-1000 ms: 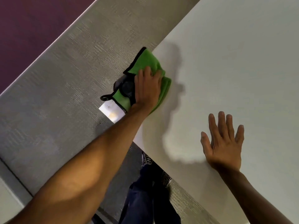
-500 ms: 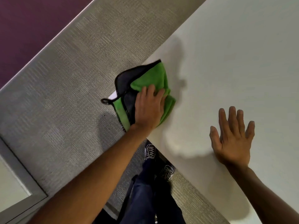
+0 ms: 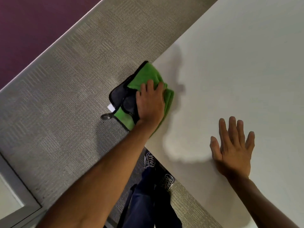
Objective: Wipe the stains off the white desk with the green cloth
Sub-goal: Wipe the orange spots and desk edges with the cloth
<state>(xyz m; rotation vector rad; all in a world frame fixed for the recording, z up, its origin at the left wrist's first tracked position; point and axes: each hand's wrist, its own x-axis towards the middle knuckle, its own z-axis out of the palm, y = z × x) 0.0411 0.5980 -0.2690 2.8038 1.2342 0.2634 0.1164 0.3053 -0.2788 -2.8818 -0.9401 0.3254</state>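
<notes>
My left hand (image 3: 150,104) presses down on the folded green cloth (image 3: 148,76) with black trim, at the left corner of the white desk (image 3: 238,63). Part of the cloth hangs past the desk's edge, showing its dark underside, a white label and a black loop. My right hand (image 3: 233,145) lies flat on the desk with fingers spread, to the right of the cloth and nearer to me. The corner under the cloth is hidden, and I see no stain on the bare desk surface.
Grey carpet (image 3: 65,96) lies left of the desk and below its near edge. A purple floor area (image 3: 32,22) fills the top left. My legs and sneakers (image 3: 151,160) stand under the desk's near edge. A grey-framed panel (image 3: 14,199) sits at the bottom left.
My left hand has slid the cloth along the desk's corner, and the white corner with a yellowish stain seen a second ago is now covered. My right hand stays flat on the desk.
</notes>
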